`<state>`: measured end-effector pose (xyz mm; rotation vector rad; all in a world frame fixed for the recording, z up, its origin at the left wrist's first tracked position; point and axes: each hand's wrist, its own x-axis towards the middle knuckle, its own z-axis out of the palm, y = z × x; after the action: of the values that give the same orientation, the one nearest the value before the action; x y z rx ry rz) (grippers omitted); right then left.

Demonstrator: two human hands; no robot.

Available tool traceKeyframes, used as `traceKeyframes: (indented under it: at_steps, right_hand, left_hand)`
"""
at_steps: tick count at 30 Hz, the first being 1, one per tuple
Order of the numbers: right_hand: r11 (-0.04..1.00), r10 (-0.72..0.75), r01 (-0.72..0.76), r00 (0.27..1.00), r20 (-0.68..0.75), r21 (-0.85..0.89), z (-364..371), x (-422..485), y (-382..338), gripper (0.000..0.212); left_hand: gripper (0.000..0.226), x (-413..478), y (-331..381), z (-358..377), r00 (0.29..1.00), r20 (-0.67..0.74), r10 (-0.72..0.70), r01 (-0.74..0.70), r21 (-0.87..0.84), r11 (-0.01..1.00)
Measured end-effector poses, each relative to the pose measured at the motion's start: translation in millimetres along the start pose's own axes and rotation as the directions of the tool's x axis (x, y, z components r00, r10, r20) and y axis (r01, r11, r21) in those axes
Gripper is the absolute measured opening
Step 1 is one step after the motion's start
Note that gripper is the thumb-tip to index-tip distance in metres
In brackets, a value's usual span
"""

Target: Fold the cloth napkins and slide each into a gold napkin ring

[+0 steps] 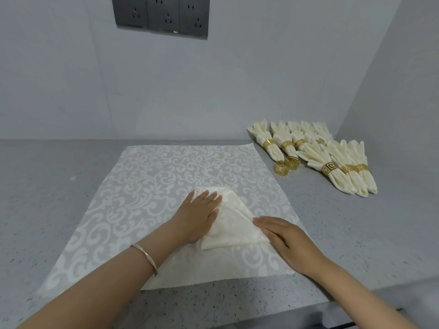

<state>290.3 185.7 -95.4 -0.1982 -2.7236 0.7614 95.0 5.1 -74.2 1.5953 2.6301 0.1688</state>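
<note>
We press the napkin (pixel 234 219) flat with both hands, left hand (pixel 198 216) and right hand (pixel 286 236), fingers straight; crease firmly beneath the fingertips before reaching for a ring (pixel 282 167).

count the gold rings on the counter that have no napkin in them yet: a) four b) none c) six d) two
d: two empty gold rings sit side by side on the counter, just left of the ringed napkins, with nothing threaded through them.
</note>
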Motion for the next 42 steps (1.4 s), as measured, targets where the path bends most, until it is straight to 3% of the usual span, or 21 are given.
traceKeyframes:
  at_steps: [6,10,13,17,21,24,30,42]
  right_hand:
    - [0.959,-0.091,0.105,0.994,0.066,-0.264,-8.5,3.4,-16.2,0.055]
    - [0.949,-0.077,0.105,0.992,0.105,-0.298,-7.6,5.5,-23.4,0.071]
    - [0.950,-0.053,0.091,0.990,0.133,-0.298,-11.0,8.6,-26.4,0.068]
    - [0.930,-0.067,0.124,0.983,0.172,-0.345,-14.9,11.9,-32.0,0.053]
    - [0.911,-0.104,0.165,0.979,0.174,-0.379,-17.1,12.9,-38.6,0.057]
    - [0.901,-0.128,0.180,0.980,0.155,-0.395,-16.1,13.2,-42.1,0.056]
    - [0.907,-0.127,0.172,0.982,0.140,-0.384,-17.9,14.5,-43.2,0.036]
    - [0.899,-0.069,0.130,0.985,0.159,-0.418,-16.5,17.5,-42.2,0.037]
  left_hand:
    - [0.052,-4.8,-1.8,-1.5,0.999,0.036,-0.020,0.019,0.014,1.000]
    - [0.055,-13.6,-8.5,-1.1,0.998,0.055,-0.029,0.028,0.011,1.000]
    - [0.054,-20.6,-8.9,-6.3,0.998,0.062,0.018,-0.021,0.057,0.998]
    - [0.048,-29.8,-5.0,-15.4,0.980,0.084,0.181,-0.186,0.050,0.981]
    - [0.073,-39.3,-9.0,-17.7,0.975,0.098,0.201,-0.198,-0.039,0.979]
    - [0.078,-43.5,-15.3,-20.0,0.972,0.109,0.209,-0.203,-0.061,0.977]
    - [0.045,-50.2,-16.8,-26.4,0.972,0.024,0.234,-0.221,-0.249,0.943]
    - [0.026,-47.6,-18.2,-21.5,0.970,-0.014,0.244,-0.244,-0.111,0.963]
